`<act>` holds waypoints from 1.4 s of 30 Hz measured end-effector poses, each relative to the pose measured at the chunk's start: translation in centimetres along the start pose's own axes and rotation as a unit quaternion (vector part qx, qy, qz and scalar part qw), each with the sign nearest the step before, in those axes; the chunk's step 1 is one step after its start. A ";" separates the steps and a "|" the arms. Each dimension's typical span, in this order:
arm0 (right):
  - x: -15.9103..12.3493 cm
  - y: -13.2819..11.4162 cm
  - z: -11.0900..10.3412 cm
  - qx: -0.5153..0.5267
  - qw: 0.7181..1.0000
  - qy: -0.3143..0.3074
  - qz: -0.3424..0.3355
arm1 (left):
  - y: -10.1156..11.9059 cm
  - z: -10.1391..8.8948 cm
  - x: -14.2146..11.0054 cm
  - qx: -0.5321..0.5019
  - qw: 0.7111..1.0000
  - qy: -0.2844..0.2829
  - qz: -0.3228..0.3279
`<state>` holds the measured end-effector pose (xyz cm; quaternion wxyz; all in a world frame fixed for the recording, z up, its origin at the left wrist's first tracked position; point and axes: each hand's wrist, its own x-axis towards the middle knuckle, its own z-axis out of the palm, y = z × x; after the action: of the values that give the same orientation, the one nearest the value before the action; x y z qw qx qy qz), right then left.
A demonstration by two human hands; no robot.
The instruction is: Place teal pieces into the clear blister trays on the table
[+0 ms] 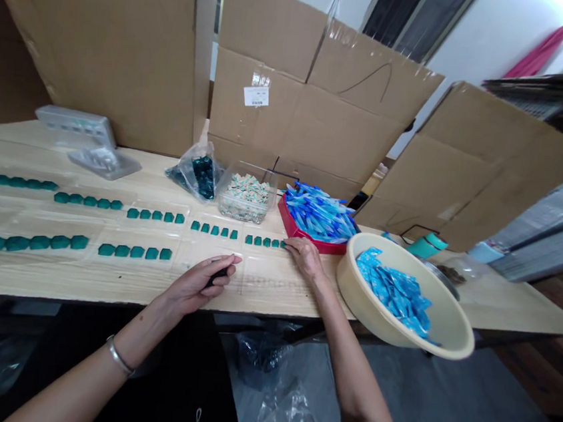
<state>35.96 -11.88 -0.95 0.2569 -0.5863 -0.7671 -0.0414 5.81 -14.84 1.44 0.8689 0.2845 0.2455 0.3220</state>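
My left hand (pixel 206 282) is curled closed just above the front of the table, with something dark (pixel 217 276) in its fingers; I cannot make out its exact kind. Beside the red tray, my right hand (pixel 305 257) has its fingertips together on the last small green piece (pixel 283 244) at the right end of a short row. Thin clear plastic trays (pixel 206 255) lie side by side on the table. Rows of small green faceted pieces (pixel 136 251) stand along them, stretching to the left.
A red tray (pixel 288 222) of blue pen-like sticks (pixel 319 213) stands behind my right hand. Right of it, a cream basin (pixel 457 337) holds blue packets (pixel 393 293). A clear tub (pixel 226 210) of small printed pieces and a bag of dark green pieces (pixel 203 176) stand before the cardboard (pixel 291 115).
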 end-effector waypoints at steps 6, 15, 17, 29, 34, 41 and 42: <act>0.4 -0.4 0.1 -0.058 0.998 -0.033 0.009 | 0.1 0.4 0.5 -0.065 0.998 -0.006 -0.025; -1.0 -5.3 -2.0 0.075 0.992 0.100 -0.009 | 0.1 0.9 0.9 -0.202 0.977 0.059 -0.007; -1.5 -9.1 -2.5 0.151 0.985 0.086 -0.014 | -0.1 0.8 1.0 -0.215 0.974 0.062 0.011; -1.5 -16.6 -1.0 0.239 0.967 0.005 -0.086 | -0.7 0.8 0.7 -0.191 0.981 -0.012 0.011; -1.5 -16.1 -0.6 0.278 0.960 0.002 -0.034 | -0.6 0.6 0.7 -0.204 0.979 -0.008 0.002; -1.5 -15.7 -0.7 0.248 0.966 0.066 0.035 | -1.1 0.7 0.6 -0.210 0.977 0.019 0.014; -1.5 -15.7 -0.7 0.240 0.968 0.062 0.023 | -1.3 0.7 0.6 -0.188 0.981 0.028 0.032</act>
<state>21.98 -18.30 2.78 0.4385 -0.5209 -0.7235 0.1137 7.19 -15.46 0.97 0.8892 0.1147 0.1955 0.3975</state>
